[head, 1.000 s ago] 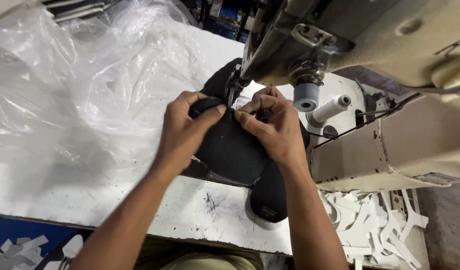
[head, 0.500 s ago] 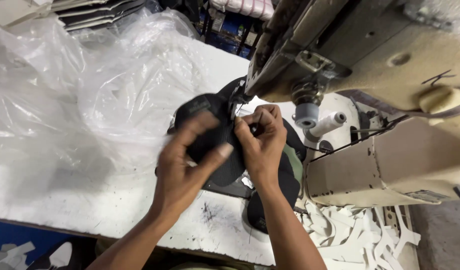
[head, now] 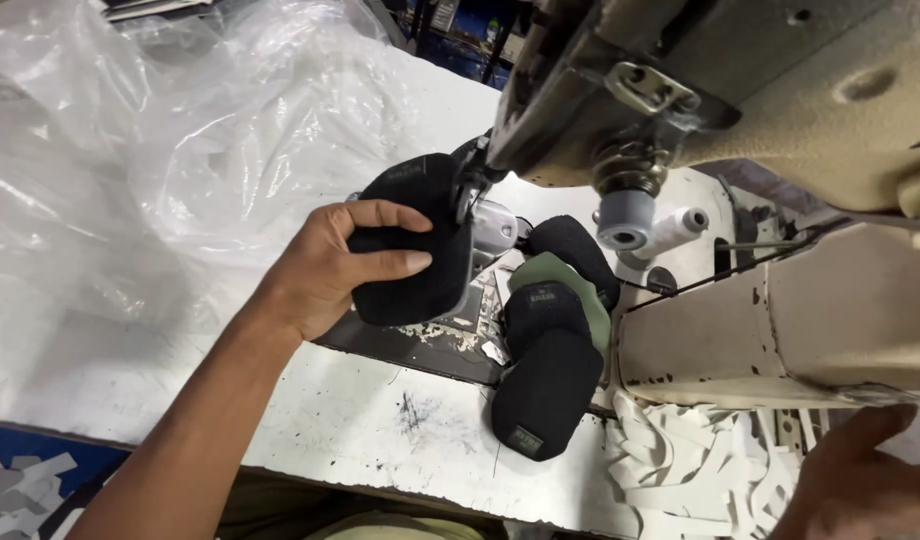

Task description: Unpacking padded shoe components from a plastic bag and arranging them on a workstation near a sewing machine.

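Note:
My left hand [head: 330, 265] grips a black padded fabric piece [head: 420, 245] and holds it flat against the needle area of the beige sewing machine [head: 740, 90]. To the right of the needle lies a stack of similar black pieces [head: 548, 390] with one green piece [head: 565, 285] among them. My right hand [head: 865, 480] is at the lower right corner, over the white scraps, only partly in view; whether it holds anything cannot be told.
Crumpled clear plastic sheeting [head: 150, 140] covers the white table [head: 380, 430] on the left. White fabric scraps [head: 690, 470] pile below the machine arm. A white thread spool [head: 670, 232] stands behind the needle. The blue floor [head: 20, 460] shows at lower left.
My right hand has left the black piece and moved away to the lower right. My left hand now holds the piece alone at the needle.

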